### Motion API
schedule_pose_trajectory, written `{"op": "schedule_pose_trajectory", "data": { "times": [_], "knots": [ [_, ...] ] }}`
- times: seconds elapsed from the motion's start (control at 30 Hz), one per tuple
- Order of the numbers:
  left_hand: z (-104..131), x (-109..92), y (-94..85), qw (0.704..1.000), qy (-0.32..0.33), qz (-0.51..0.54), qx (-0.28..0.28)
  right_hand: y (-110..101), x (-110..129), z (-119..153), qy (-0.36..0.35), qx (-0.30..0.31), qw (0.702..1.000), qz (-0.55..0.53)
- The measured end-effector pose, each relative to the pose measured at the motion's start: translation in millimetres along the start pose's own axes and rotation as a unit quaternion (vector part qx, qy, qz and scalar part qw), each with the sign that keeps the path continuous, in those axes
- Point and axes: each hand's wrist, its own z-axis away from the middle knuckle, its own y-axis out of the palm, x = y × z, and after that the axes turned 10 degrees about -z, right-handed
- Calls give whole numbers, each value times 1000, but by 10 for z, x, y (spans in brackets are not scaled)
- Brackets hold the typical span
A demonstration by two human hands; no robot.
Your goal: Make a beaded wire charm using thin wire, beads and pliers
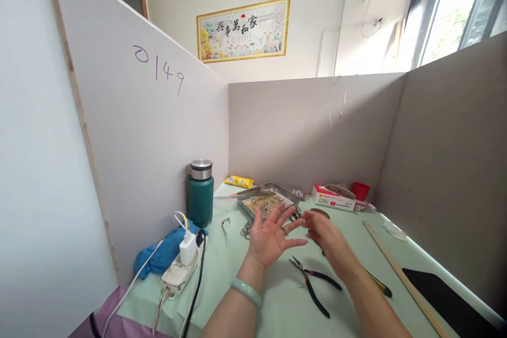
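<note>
My left hand (268,237) is raised palm up over the table, with its fingers spread and nothing on the palm. A ring is on one finger, and a pale green bangle (245,292) circles the wrist. Close to its fingertips is my right hand (325,231), its back towards me and its fingers loosely bent; no held thing shows, though its palm is hidden. Below the hands lie pliers (312,280) with black and red handles, jaws slightly apart. Behind my left hand stands a metal tray (291,194) of small gold-coloured pieces. A tangled chain (246,229) lies beside it.
At left are a green flask (200,198), a blue cloth (160,253) and a power strip (180,274) with cords. A red-white box (332,199) and red cup (360,190) stand at back right. Nearer lie a wooden strip (400,272) and a black mat (443,301). Partitions enclose the table.
</note>
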Motion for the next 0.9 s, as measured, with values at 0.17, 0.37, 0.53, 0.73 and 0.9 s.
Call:
{"op": "schedule_pose_trajectory", "data": {
  "times": [0.17, 0.37, 0.53, 0.73, 0.9],
  "knots": [
    [18, 34, 27, 996, -59, -43, 53, 170, -273, 76, 147, 185, 964, -119],
    [1, 101, -30, 984, -130, -65, 101, 140, -334, 123, 156, 158, 966, -136],
    [3, 63, -30, 984, -133, -36, 115, 128, -377, 92, 145, 137, 968, -149],
    [40, -18, -17, 980, -147, -22, 134, 107, -462, 69, 129, 130, 977, -111],
    [56, -43, -33, 978, -151, -26, 144, 86, -499, 63, 121, 127, 983, -64]
  ]
}}
